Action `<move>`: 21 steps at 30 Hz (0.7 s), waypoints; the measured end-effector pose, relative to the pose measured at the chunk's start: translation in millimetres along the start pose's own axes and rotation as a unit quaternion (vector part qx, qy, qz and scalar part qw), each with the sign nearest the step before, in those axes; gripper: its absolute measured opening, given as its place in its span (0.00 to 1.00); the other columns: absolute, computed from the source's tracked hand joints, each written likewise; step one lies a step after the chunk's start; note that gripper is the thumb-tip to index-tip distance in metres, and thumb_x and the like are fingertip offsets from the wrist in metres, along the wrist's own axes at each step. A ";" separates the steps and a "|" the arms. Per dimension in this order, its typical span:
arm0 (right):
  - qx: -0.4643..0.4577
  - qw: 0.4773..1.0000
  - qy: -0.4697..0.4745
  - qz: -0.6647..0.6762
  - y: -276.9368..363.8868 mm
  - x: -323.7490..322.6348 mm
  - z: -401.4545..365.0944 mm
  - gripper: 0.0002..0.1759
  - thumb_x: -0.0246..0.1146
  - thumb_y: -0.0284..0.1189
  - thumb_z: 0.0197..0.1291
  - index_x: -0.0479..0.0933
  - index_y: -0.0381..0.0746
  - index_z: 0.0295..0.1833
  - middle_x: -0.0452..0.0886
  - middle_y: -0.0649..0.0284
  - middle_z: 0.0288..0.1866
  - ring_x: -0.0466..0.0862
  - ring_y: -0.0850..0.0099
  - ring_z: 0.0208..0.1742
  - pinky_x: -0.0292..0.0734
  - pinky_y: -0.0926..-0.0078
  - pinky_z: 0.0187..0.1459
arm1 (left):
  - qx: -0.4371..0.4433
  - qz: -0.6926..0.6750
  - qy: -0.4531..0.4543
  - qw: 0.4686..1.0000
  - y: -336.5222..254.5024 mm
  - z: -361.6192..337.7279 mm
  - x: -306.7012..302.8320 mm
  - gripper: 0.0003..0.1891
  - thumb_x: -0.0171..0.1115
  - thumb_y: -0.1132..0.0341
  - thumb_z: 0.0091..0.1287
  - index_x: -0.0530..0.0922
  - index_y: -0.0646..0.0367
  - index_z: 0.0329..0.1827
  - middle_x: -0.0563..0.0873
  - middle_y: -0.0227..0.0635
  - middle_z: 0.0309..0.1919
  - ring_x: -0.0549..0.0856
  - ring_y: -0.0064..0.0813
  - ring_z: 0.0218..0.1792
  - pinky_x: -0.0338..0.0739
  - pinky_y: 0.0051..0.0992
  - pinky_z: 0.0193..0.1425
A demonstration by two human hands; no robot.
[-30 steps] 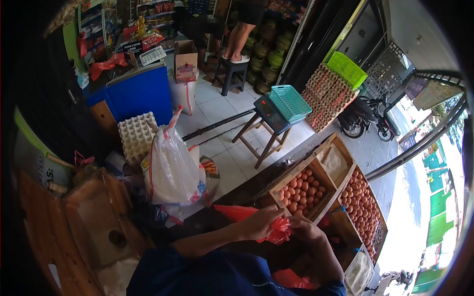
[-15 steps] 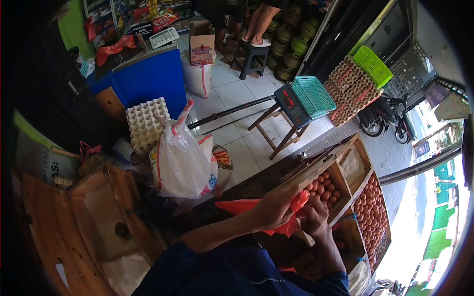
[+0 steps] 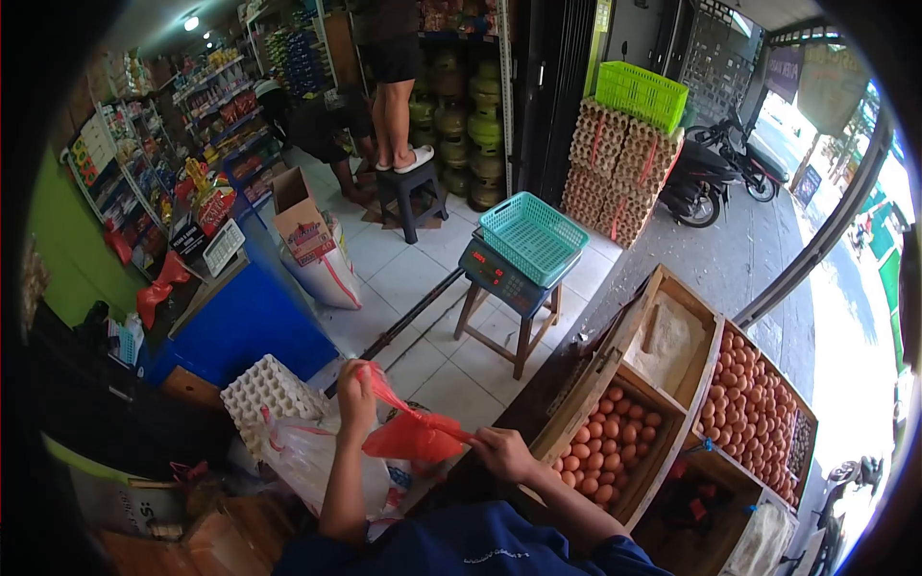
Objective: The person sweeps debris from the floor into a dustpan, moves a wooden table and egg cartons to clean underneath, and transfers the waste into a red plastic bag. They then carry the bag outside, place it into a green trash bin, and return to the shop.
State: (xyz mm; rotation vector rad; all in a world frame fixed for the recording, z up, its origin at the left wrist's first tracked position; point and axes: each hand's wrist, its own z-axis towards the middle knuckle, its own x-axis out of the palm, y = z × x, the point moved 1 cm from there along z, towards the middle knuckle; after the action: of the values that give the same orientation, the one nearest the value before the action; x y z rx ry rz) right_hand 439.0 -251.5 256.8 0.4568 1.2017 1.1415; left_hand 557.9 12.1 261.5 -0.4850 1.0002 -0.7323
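A red plastic bag (image 3: 411, 438) is stretched between my two hands. My left hand (image 3: 356, 396), raised at the left, is closed around one end of it. At the other end, my right hand (image 3: 503, 453) pinches a twisted corner of the bag. Brown eggs (image 3: 607, 446) lie in a wooden bin just right of my right hand. Behind my left forearm stands a large clear plastic bag (image 3: 305, 463), its contents hard to make out. A stack of pale egg trays (image 3: 272, 396) leans beside it.
A green basket (image 3: 534, 236) sits on a digital scale (image 3: 497, 276) on a wooden stool. More eggs (image 3: 751, 413) fill the far bin. Stacked egg trays (image 3: 619, 173) carry a lime crate (image 3: 642, 96). One person (image 3: 392, 106) stands on a dark stool (image 3: 413, 197); another bends nearby.
My hands have moved left, away from the egg bin, and spread apart, pulling the red bag out between them. The view has tilted up and turned, showing more of the shop.
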 end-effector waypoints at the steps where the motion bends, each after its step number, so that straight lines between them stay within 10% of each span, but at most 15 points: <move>1: 0.050 0.999 -0.006 0.019 -4.7 9.1 20.0 0.10 0.58 0.29 0.62 0.71 0.34 0.31 0.72 0.52 0.22 0.74 0.52 0.24 0.69 0.62 0.27 | -0.085 -0.054 -0.004 0.995 -3.8 5.3 7.9 0.18 0.44 0.59 0.73 0.76 0.64 0.35 0.81 0.42 0.33 0.80 0.36 0.41 0.72 0.33 0.48; 3: 0.131 0.987 -0.041 0.082 -6.6 18.5 79.3 0.11 0.57 0.30 0.63 0.73 0.32 0.32 0.74 0.46 0.23 0.74 0.48 0.24 0.70 0.60 0.27 | -0.173 -0.105 -0.010 0.979 -7.0 34.0 14.3 0.20 0.43 0.57 0.74 0.76 0.64 0.36 0.83 0.41 0.35 0.81 0.34 0.42 0.72 0.32 0.49; 5: 0.153 0.975 -0.079 0.140 -2.4 14.2 147.5 0.13 0.56 0.30 0.63 0.73 0.31 0.31 0.73 0.44 0.22 0.74 0.46 0.24 0.70 0.60 0.27 | -0.256 -0.446 -0.104 0.851 -12.5 73.7 14.0 0.24 0.40 0.52 0.75 0.76 0.66 0.39 0.84 0.43 0.40 0.81 0.30 0.45 0.73 0.30 0.51; 10: -0.021 0.990 -0.128 0.057 1.5 -0.4 299.5 0.15 0.55 0.33 0.62 0.73 0.31 0.29 0.77 0.44 0.23 0.78 0.45 0.27 0.72 0.54 0.29 | -0.078 -0.456 0.036 0.886 -35.0 159.6 52.2 0.26 0.39 0.47 0.74 0.73 0.64 0.39 0.82 0.36 0.35 0.80 0.24 0.41 0.72 0.27 0.49; 17: 0.078 0.975 -0.188 0.086 -105.1 -20.4 413.9 0.17 0.60 0.31 0.58 0.66 0.32 0.46 0.78 0.50 0.22 0.80 0.50 0.25 0.74 0.61 0.26 | -0.146 -0.415 0.031 0.897 74.5 329.6 183.4 0.19 0.45 0.56 0.73 0.59 0.50 0.21 0.62 0.19 0.15 0.61 0.12 0.18 0.56 0.20 0.24; 18: 0.113 0.969 -0.206 0.077 -135.4 -20.4 426.3 0.21 0.62 0.31 0.55 0.65 0.33 0.51 0.79 0.52 0.24 0.81 0.52 0.26 0.75 0.63 0.28 | -0.249 -0.592 0.033 0.766 49.1 359.2 190.8 0.20 0.45 0.55 0.72 0.56 0.48 0.20 0.56 0.19 0.12 0.55 0.13 0.16 0.51 0.20 0.22; 21: 0.201 0.962 -0.179 0.048 -204.6 -2.9 465.2 0.26 0.63 0.33 0.53 0.65 0.36 0.56 0.79 0.51 0.27 0.82 0.54 0.34 0.75 0.61 0.36 | -0.154 -0.526 0.233 0.803 69.5 417.1 229.6 0.17 0.52 0.53 0.69 0.61 0.52 0.26 0.62 0.22 0.18 0.60 0.15 0.20 0.56 0.20 0.27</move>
State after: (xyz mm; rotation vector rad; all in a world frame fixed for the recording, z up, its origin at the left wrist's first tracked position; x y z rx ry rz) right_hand 945.8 -213.0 262.1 0.9971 1.0969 0.8446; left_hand 1026.5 -96.0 277.8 -1.2318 1.2947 -1.7632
